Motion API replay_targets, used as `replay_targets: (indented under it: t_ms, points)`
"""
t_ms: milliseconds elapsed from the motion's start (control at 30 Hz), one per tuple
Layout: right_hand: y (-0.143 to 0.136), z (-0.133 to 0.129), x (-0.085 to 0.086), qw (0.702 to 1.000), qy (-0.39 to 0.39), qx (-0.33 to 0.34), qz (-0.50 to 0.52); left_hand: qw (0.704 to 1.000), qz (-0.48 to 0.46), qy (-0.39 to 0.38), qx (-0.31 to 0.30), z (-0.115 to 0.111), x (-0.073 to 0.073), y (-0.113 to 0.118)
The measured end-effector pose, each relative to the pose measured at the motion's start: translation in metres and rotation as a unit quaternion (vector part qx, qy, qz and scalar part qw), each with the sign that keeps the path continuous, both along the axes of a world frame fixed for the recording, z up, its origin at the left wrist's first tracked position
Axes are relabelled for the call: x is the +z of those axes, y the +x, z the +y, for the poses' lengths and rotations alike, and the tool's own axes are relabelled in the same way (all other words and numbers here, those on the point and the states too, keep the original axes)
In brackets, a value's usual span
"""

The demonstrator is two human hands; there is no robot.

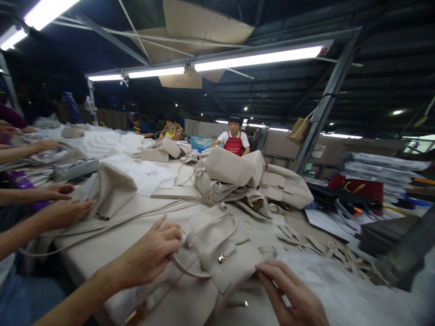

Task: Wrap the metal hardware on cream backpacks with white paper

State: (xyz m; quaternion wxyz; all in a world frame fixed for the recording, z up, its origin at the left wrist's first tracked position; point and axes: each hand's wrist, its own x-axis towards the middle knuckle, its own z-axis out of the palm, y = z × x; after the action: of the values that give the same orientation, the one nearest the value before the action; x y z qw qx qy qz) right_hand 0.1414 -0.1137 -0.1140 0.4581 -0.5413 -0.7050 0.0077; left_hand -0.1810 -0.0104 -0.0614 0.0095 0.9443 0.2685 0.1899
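A beige handbag point(238, 262) with a small gold clasp lies in front of me on the work table. My left hand point(152, 253) is at the bag's left side, its index finger raised and the other fingers curled at the handle point(190, 273). At the right edge of the bag, my right hand point(292, 292) pinches the material between thumb and fingertips. A second looped handle stands up at the bag's far side. Gold hardware shows near the bottom of the view, partly cut off.
Beige bags point(231, 167) are piled ahead. Loose straps point(333, 253) and clear plastic point(326, 280) lie on the right. At left, a co-worker's hands point(64, 210) hold another beige bag point(115, 192). A metal post point(326, 99) rises at right. More people sit across the table.
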Motion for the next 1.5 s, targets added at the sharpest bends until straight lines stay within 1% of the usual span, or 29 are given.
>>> replay_targets:
  t_ms: [33,100,133,167,233,300,367,433,500,600,700,800,867,900,967,1067,1133,1233,1300,1367,1433,1500]
  points:
    - [-0.004,0.011,0.010,0.999,0.001,0.019,-0.043,0.998,-0.004,0.049,0.028,0.006,0.003,-0.003]
    - [-0.016,0.033,0.026,0.991,-0.023,0.046,-0.125,0.986,-0.012,0.135,0.099,0.016,0.004,-0.005]
    - [-0.023,0.043,0.031,0.984,-0.047,0.063,-0.162,0.977,-0.010,0.163,0.138,0.020,0.004,-0.004]
    - [-0.031,0.052,0.035,0.975,-0.071,0.075,-0.194,0.968,-0.005,0.175,0.178,0.024,0.003,-0.002]
    - [-0.045,0.068,0.038,0.956,-0.126,0.088,-0.250,0.955,0.010,0.153,0.255,0.030,-0.001,0.004]
    - [-0.057,0.080,0.038,0.934,-0.174,0.080,-0.301,0.945,0.007,0.089,0.313,0.034,-0.006,0.010]
    - [-0.065,0.086,0.036,0.919,-0.198,0.050,-0.337,0.945,-0.026,0.020,0.325,0.034,-0.012,0.013]
    - [-0.070,0.088,0.033,0.912,-0.203,0.017,-0.355,0.947,-0.063,-0.040,0.312,0.029,-0.016,0.013]
    - [-0.075,0.087,0.031,0.913,-0.199,0.002,-0.357,0.943,-0.073,-0.101,0.309,0.019,-0.019,0.012]
    - [-0.085,0.086,0.030,0.924,-0.188,0.005,-0.334,0.924,-0.054,-0.173,0.336,0.007,-0.025,0.011]
    - [-0.097,0.091,0.032,0.926,-0.196,0.019,-0.322,0.913,-0.055,-0.177,0.362,0.011,-0.039,0.012]
    - [-0.106,0.102,0.033,0.918,-0.211,0.029,-0.333,0.916,-0.090,-0.143,0.364,0.030,-0.052,0.017]
    - [-0.109,0.108,0.036,0.917,-0.217,0.030,-0.335,0.921,-0.118,-0.113,0.353,0.043,-0.056,0.024]
    - [-0.109,0.111,0.037,0.917,-0.218,0.030,-0.334,0.926,-0.129,-0.092,0.342,0.049,-0.054,0.028]
    - [-0.108,0.114,0.043,0.917,-0.217,0.033,-0.331,0.940,-0.137,-0.045,0.309,0.057,-0.047,0.038]
    - [-0.104,0.117,0.053,0.920,-0.211,0.049,-0.328,0.955,-0.120,0.013,0.271,0.066,-0.023,0.049]
    - [-0.101,0.116,0.060,0.927,-0.195,0.052,-0.317,0.961,-0.109,0.032,0.253,0.070,-0.003,0.052]
    - [-0.094,0.112,0.066,0.951,-0.131,0.038,-0.279,0.967,-0.106,0.064,0.223,0.075,0.033,0.053]
    - [-0.091,0.108,0.068,0.966,-0.073,0.033,-0.247,0.973,-0.120,0.094,0.172,0.077,0.058,0.054]
    - [-0.090,0.104,0.069,0.976,-0.037,0.042,-0.210,0.977,-0.145,0.120,0.100,0.076,0.080,0.057]
    - [-0.091,0.101,0.068,0.984,-0.028,0.055,-0.165,0.976,-0.171,0.127,0.051,0.075,0.099,0.064]
    - [-0.096,0.098,0.065,0.990,-0.035,0.050,-0.127,0.975,-0.188,0.117,0.027,0.074,0.109,0.072]
